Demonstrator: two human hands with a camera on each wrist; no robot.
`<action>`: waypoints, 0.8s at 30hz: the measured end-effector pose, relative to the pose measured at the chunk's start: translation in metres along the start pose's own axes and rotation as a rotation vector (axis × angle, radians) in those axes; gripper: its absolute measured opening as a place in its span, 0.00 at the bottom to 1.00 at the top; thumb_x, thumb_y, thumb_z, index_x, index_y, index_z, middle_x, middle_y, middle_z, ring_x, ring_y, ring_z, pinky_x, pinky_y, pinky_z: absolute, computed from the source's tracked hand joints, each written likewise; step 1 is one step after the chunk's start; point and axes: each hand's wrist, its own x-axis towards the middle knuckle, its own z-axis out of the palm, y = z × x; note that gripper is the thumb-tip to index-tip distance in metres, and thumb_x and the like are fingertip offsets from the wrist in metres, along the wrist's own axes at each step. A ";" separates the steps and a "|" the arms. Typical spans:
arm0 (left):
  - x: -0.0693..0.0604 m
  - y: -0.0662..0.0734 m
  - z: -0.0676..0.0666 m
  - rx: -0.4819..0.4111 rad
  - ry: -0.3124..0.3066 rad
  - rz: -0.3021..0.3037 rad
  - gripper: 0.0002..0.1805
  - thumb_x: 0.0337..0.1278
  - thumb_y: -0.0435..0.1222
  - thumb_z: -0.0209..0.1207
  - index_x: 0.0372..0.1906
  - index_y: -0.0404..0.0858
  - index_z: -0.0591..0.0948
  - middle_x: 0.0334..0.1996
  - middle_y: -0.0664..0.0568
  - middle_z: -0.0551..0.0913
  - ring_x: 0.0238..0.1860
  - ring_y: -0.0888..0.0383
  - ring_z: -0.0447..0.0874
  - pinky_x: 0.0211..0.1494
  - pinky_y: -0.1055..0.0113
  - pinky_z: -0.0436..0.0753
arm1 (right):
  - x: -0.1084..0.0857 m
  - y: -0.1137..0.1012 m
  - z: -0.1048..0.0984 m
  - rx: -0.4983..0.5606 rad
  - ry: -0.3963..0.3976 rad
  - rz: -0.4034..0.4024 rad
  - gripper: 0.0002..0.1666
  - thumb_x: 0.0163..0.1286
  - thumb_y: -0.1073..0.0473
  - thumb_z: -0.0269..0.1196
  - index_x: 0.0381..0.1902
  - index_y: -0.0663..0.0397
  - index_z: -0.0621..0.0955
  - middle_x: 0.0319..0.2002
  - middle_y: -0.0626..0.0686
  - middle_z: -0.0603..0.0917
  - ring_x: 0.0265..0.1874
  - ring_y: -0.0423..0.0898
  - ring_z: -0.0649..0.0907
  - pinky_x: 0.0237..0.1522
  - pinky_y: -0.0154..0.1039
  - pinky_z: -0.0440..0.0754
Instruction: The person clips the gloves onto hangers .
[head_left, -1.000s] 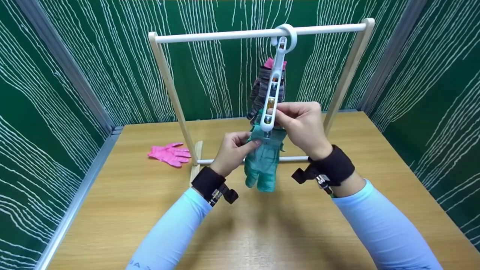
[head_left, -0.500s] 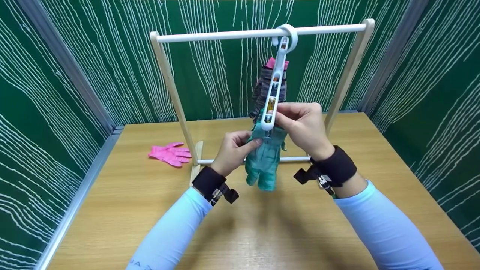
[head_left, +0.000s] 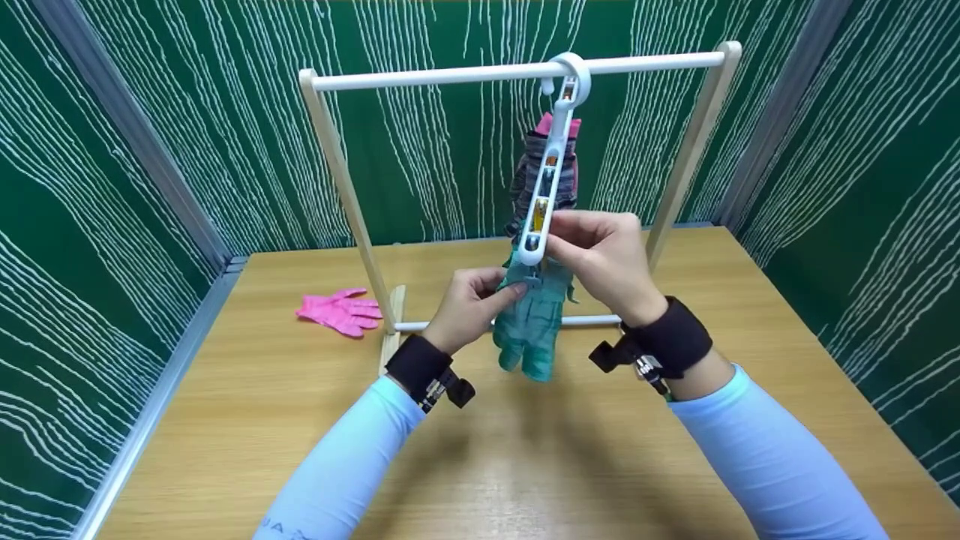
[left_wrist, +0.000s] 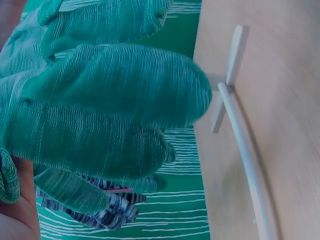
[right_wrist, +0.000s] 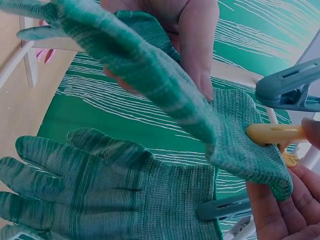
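Observation:
A white clip hanger (head_left: 556,142) hangs from the top rail by its hook, with several coloured clothespins along it. Below its near end, my left hand (head_left: 466,306) pinches a green knit glove (right_wrist: 175,95) near the cuff. My right hand (head_left: 606,251) pinches a yellow clothespin (right_wrist: 275,134), whose tip lies over that glove's cuff in the right wrist view. Another green glove (right_wrist: 95,185) hangs beside it, its cuff in a blue-grey clothespin (right_wrist: 225,207). A second blue-grey clothespin (right_wrist: 285,87) shows above the yellow one. Green glove fingers (left_wrist: 125,85) fill much of the left wrist view.
Behind the green gloves hangs a dark striped glove (head_left: 546,176) with pink at its top. A pink glove (head_left: 341,311) lies on the wooden table (head_left: 300,420) at left. The rack's wooden posts (head_left: 341,187) and white lower bar (head_left: 589,321) stand around the work.
My right hand has dropped slightly at the near end of the hanger. The left hand and the green glove have shifted a little to the right.

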 end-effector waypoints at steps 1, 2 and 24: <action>0.000 0.000 0.000 0.003 -0.005 0.005 0.14 0.78 0.30 0.61 0.54 0.22 0.87 0.47 0.30 0.91 0.39 0.62 0.89 0.53 0.61 0.92 | 0.000 0.000 0.000 0.000 0.000 0.002 0.12 0.68 0.74 0.72 0.49 0.72 0.90 0.42 0.67 0.94 0.36 0.33 0.91 0.46 0.28 0.89; 0.000 -0.001 0.000 0.008 -0.011 0.008 0.14 0.78 0.30 0.60 0.54 0.22 0.87 0.47 0.29 0.91 0.38 0.62 0.88 0.52 0.61 0.92 | -0.001 -0.001 0.000 0.000 -0.001 0.004 0.12 0.68 0.74 0.72 0.49 0.72 0.90 0.42 0.67 0.93 0.36 0.33 0.91 0.46 0.28 0.89; 0.004 0.002 0.005 0.010 -0.048 -0.039 0.15 0.78 0.33 0.63 0.58 0.27 0.88 0.51 0.36 0.93 0.44 0.55 0.91 0.60 0.53 0.91 | -0.004 -0.002 -0.010 -0.004 -0.020 0.023 0.14 0.69 0.74 0.72 0.52 0.73 0.89 0.45 0.72 0.92 0.38 0.34 0.92 0.48 0.28 0.89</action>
